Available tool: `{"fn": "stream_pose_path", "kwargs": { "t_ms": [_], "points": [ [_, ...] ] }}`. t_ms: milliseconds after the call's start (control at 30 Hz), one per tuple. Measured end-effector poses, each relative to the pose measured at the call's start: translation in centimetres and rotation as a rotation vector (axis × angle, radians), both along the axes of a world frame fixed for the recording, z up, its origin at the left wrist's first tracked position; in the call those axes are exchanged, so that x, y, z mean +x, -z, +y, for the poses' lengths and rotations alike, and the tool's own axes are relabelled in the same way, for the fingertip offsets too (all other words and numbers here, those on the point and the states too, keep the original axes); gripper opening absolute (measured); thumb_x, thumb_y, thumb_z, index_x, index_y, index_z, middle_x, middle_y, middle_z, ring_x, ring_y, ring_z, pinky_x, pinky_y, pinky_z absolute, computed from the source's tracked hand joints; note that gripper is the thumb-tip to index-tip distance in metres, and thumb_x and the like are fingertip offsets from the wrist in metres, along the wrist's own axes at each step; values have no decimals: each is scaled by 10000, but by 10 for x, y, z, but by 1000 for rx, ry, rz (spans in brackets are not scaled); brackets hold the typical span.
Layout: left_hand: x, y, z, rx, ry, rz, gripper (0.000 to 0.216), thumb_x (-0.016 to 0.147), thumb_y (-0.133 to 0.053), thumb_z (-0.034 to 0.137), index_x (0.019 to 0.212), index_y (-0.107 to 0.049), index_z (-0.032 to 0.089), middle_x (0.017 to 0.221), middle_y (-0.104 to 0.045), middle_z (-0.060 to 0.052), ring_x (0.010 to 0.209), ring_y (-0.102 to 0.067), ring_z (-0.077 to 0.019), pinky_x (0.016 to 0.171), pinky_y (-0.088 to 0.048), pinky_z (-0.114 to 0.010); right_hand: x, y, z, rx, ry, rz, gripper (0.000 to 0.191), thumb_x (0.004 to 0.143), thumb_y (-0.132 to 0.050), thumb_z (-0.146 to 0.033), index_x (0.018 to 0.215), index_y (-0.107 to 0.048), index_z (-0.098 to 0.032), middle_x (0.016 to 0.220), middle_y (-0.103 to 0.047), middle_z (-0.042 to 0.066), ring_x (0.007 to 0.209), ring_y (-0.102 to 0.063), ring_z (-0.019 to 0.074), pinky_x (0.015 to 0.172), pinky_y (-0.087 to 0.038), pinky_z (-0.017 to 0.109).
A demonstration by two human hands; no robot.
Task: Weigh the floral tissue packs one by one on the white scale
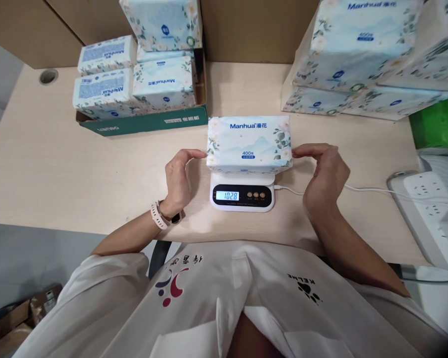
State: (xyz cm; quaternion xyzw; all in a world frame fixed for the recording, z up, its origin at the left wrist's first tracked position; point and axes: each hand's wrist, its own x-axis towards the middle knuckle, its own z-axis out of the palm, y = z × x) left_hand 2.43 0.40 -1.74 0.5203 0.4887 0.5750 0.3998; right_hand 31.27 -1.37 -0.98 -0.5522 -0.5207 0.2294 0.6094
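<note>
A pack of tissues (248, 141), pale blue and white with flowers and "Manhua" printed on it, rests on a white digital scale (242, 206). The scale's lit display shows the digits 1028; a decimal point is hard to make out. At the pack's left end, my left hand (178, 181) has its fingertips pressed to the side. My right hand (326, 176) does the same at the right end, fingers bent inward. Between them the two hands hold the pack by its ends. The scale's plate is mostly covered by it.
Several tissue packs (104, 92) are stacked in a green open carton (142, 125) at the back left. More packs (362, 44) are piled at the back right, near a green bag (438, 122). A white cable (369, 189) runs from the scale toward a power strip (429, 199).
</note>
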Motion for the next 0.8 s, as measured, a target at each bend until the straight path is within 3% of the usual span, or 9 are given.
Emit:
{"fn": "stream_pose_path", "kwargs": {
  "t_ms": [100, 200, 333, 433, 600, 700, 800],
  "points": [
    [-2, -2, -4, -35, 131, 124, 562, 1087, -472, 696, 1185, -845, 287, 1357, -798, -81, 1376, -680, -337, 1349, -343, -645, 0, 4, -4, -49, -76, -109, 479, 1086, -449, -603, 1122, -815, -296, 1187, -829, 39, 1197, -748, 246, 1130, -559, 506],
    [-3, -3, -9, -27, 290, 235, 635, 1106, -348, 728, 1426, -755, 361, 1591, -660, -38, 1614, -477, -372, 1425, -79, -700, -4, 10, -10, -103, -199, -133, 516, 1053, -475, -662, 1422, -695, -376, 1452, -749, 40, 1379, -685, 275, 1247, -501, 565],
    [4, -16, -8, 46, 412, 185, 576, 1135, -347, 635, 1618, -570, 415, 1738, -491, 9, 1687, -362, -328, 1442, -164, -623, -13, 10, -13, 8, -282, -92, 646, 1047, -472, -647, 1643, -468, -397, 1665, -578, 67, 1528, -582, 285, 1283, -509, 540],
    [18, -42, 7, 163, 459, 171, 580, 1143, -403, 574, 1705, -420, 432, 1810, -358, 48, 1737, -231, -255, 1457, -176, -501, -15, -1, -5, 124, -249, -60, 629, 1051, -469, -624, 1648, -429, -431, 1661, -566, 67, 1509, -598, 274, 1251, -551, 519],
    [71, -84, 71, 439, 575, 199, 723, 1098, -499, 660, 1745, -330, 384, 1871, -146, 45, 1759, -52, -261, 1462, -43, -454, 12, -41, 50, 293, 19, -25, 638, 995, -561, -665, 1562, -486, -381, 1554, -612, 97, 1408, -652, 287, 1177, -582, 519],
    [120, -91, 130, 470, 611, 154, 799, 1076, -459, 754, 1739, -332, 326, 1873, -96, 36, 1752, -24, -260, 1456, -55, -449, 45, -66, 102, 361, 183, -26, 629, 983, -564, -690, 1498, -514, -334, 1488, -631, 106, 1358, -658, 278, 1163, -568, 516],
    [167, -87, 184, 348, 639, 186, 855, 1082, -455, 752, 1769, -230, 296, 1858, -43, 87, 1737, 35, -229, 1440, -71, -358, 77, -74, 148, 352, 302, -36, 618, 982, -526, -723, 1415, -557, -283, 1430, -648, 111, 1314, -660, 262, 1198, -521, 533]
  ]
}}
